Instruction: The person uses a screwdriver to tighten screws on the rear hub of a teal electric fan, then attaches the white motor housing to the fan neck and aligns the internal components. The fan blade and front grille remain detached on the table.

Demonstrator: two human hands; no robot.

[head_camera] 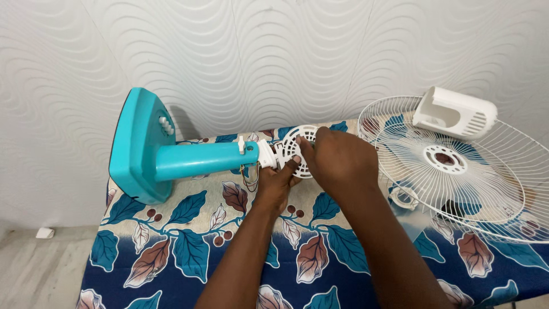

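Home room: leaf-print cloth (171,252) on table, wave-textured wallpaper (274,57).

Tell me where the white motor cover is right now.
The motor cover is at the upper right of the head view, resting on the back rim of the wire grille, against the wall, right of both hands.

Single head-worn cam, looking down and fwd over a leaf-print tablecloth (189,252) toward a textured white wall (274,51). Close range: forearms enter from bottom edge. One view only (no overlap w/ another).
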